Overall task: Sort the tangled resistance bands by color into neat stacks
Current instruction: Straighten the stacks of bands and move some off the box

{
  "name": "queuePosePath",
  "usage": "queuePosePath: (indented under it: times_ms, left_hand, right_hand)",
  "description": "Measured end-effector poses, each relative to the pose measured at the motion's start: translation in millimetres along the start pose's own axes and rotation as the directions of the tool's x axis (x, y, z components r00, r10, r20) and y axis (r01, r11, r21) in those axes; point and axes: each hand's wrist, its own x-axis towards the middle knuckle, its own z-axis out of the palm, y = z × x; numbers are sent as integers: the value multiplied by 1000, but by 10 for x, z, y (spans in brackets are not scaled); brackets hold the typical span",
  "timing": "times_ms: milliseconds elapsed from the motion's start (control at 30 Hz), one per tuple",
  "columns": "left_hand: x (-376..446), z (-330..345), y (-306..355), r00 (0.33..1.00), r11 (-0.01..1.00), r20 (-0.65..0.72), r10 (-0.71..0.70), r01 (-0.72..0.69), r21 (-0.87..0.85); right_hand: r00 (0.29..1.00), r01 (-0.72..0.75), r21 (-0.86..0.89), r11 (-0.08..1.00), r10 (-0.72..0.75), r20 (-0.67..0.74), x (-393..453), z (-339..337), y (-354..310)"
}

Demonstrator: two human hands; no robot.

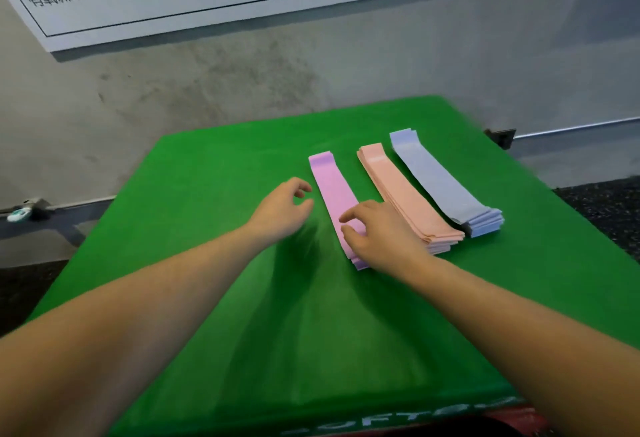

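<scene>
Sorting looks done: pink (334, 190), peach (405, 194), blue (440, 176) stacks neat; right hand (377, 232) resting on pink, left hand (280, 208) loose, empty.

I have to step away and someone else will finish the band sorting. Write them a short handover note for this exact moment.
Left hand: loosely curled, holds nothing, above the green mat left of the pink stack.
Right hand: fingers loosely bent over the pink stack's near end; a grip is not evident.
Bands: pink stack, peach stack and blue stack lie side by side on the mat.
Done: three colors stacked; no loose bands visible.
Left: perhaps square up the pink stack's near end.
</scene>
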Motion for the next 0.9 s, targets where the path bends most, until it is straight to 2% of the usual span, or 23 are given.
queuePosePath:
  times_ms: [100, 267, 533, 767, 900]
  left_hand:
    - [407, 46, -18, 998, 997, -26, -59, 58, -51]
    - [971, 176, -8, 992, 992, -68, -101, 96, -79]
    - [1523, 264, -25, 989, 994, 103, -105, 107, -15]
    - [1702, 212, -18, 978, 981, 178, -109, 76, 180]
    - [1729, 215, -30, 983, 989, 165, -74, 51, 140]
  right_hand:
    - [1000, 2, -31, 1000, -2, 18, -73, 119, 131]
    - [999, 32, 45, 999, -32, 7, -125, 225, 306]
    - [1000, 9, 134, 991, -11, 14, -135, 264, 388]
    - [999, 24, 159, 987, -19, -30, -147, 297, 410]
    - [997, 24, 170, 985, -12, -76, -158, 308, 419]
